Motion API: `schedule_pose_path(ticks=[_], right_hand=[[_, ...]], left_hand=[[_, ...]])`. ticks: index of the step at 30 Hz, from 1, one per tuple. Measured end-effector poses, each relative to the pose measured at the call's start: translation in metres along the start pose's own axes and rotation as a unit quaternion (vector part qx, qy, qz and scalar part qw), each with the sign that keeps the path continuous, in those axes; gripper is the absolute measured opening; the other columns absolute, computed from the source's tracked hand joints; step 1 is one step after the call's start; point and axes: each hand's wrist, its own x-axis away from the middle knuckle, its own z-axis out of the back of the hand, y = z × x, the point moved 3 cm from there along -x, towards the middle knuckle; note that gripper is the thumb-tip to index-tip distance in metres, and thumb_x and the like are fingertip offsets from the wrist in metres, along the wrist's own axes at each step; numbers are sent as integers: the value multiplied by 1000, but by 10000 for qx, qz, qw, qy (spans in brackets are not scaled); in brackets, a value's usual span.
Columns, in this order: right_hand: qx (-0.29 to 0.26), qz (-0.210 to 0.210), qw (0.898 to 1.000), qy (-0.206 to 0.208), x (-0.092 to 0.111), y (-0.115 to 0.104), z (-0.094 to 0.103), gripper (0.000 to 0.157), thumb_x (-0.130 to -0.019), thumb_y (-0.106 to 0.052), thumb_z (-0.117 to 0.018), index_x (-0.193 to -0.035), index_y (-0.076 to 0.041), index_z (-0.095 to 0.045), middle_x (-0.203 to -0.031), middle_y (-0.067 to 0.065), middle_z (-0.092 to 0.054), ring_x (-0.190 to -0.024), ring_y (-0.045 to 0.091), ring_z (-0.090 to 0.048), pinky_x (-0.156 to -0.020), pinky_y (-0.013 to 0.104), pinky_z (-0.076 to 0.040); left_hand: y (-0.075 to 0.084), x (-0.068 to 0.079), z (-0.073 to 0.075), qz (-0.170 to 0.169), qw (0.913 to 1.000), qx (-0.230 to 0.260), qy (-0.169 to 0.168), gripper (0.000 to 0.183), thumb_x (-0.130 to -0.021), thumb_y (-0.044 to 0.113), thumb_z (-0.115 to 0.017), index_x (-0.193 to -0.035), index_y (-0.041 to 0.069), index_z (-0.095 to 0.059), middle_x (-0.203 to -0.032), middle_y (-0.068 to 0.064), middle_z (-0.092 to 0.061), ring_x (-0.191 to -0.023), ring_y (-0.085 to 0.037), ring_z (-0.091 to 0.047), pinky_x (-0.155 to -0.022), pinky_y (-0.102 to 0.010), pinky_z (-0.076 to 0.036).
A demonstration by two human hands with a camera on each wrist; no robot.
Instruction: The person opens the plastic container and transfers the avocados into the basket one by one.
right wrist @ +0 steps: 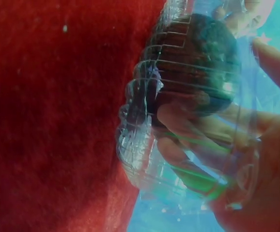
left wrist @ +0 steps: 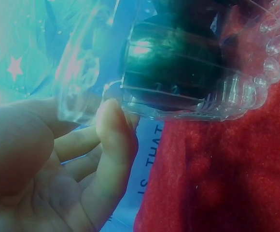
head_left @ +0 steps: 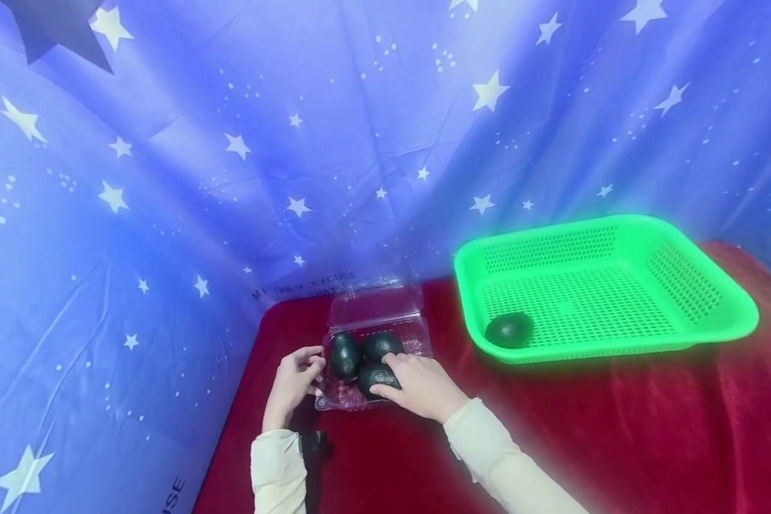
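Observation:
Three dark green avocados sit in a clear plastic clamshell container [head_left: 375,307], its lid folded back toward the curtain. My right hand [head_left: 424,385] grips the near avocado [head_left: 374,380] from the right side. Beside it lie the left avocado [head_left: 345,355] and the far avocado [head_left: 381,345]. At the container's left edge, my left hand [head_left: 289,385] pinches the plastic rim between thumb and fingers. Through the clear wall, the right wrist view shows the gripped avocado [right wrist: 205,63] with fingers [right wrist: 178,123] curled below it.
To the right stands a bright green perforated basket [head_left: 617,346] with one avocado [head_left: 510,330] in its near left corner. Red cloth [head_left: 373,464] covers the table. A blue star-patterned curtain [head_left: 334,143] hangs behind and to the left. A small black object [head_left: 313,442] is by the left cuff.

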Motion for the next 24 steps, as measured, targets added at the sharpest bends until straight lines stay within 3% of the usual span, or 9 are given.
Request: schedule_pose_path(ticks=[14, 24], right_hand=[[-185, -127, 9997, 24, -1, 3, -4, 54, -88, -50, -70, -125, -11, -61, -116, 6, -71, -103, 23, -70, -85, 41, -60], [-551, 50, 9982, 235, 2, 2, -1, 49, -86, -42, -75, -122, -11, -62, -113, 6, -69, -99, 22, -69, -86, 40, -60]], left_hand=[[-1, -2, 0, 39, 10000, 27, -23, 34, -94, 1, -63, -127, -6, -61, -95, -16, -64, -66, -16, -58, -48, -30, -59], [-2, -2, -1, -8, 10000, 14, -46, 34, -94, 1, -63, -127, -7, -61, -96, -16, -65, -66, -15, -58, -47, -30, -59]])
